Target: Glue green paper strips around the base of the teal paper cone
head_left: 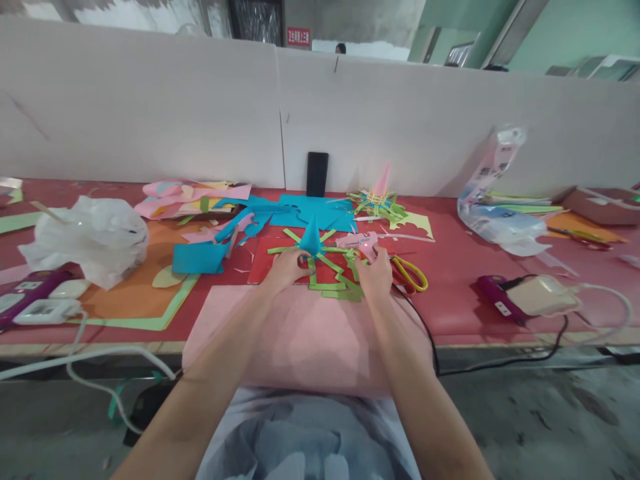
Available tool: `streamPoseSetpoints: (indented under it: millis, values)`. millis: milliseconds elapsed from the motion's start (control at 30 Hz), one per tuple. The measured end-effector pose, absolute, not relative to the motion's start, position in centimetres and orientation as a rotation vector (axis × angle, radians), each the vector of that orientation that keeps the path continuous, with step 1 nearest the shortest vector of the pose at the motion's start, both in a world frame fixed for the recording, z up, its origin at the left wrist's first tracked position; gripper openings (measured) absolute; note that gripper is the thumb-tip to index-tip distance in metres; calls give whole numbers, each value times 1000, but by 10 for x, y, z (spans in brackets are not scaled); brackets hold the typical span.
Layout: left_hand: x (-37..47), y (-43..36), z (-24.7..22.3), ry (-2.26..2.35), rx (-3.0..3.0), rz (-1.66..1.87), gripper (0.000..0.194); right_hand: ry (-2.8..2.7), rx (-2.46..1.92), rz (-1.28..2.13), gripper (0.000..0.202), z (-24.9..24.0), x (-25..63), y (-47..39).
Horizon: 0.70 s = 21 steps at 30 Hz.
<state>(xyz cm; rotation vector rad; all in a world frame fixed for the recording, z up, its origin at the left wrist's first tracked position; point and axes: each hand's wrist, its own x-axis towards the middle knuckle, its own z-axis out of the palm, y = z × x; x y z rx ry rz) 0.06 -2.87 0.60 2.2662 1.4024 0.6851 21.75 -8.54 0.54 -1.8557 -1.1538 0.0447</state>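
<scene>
A blue paper cone stands upright, with green paper strips spreading from its base, some folded zigzag. My left hand is at the cone's left side, thumb and forefinger curled on its lower edge with the strips. My right hand is closed around the handle of a pink glue gun, whose nozzle points left toward the cone. Yellow-handled scissors lie just right of that hand. Behind stands a pink cone with a woven yellow-green base.
Blue paper sheets and pink scraps lie at the back. A phone leans on the white partition. A crumpled plastic bag is at left, a purple power strip at right. A black cord hangs over the edge.
</scene>
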Motion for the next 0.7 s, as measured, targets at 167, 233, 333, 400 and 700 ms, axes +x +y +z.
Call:
streamPoseSetpoints:
  millis: [167, 233, 333, 400, 700]
  values:
    - [1, -30, 6, 1435, 2266, 719, 36, -1161, -1850, 42, 46, 6, 218, -86]
    - [1, -29, 5, 1410, 2277, 717, 29, -1160, -1852, 39, 46, 7, 218, -86]
    - [2, -29, 4, 1417, 2275, 698, 25, -1161, -1857, 33, 46, 7, 218, -86]
    - [2, -30, 4, 1460, 2257, 688, 27, -1170, -1859, 33, 46, 7, 217, -86]
    - [3, -31, 7, 1528, 2206, 667, 41, -1178, -1876, 38, 46, 10, 216, -87]
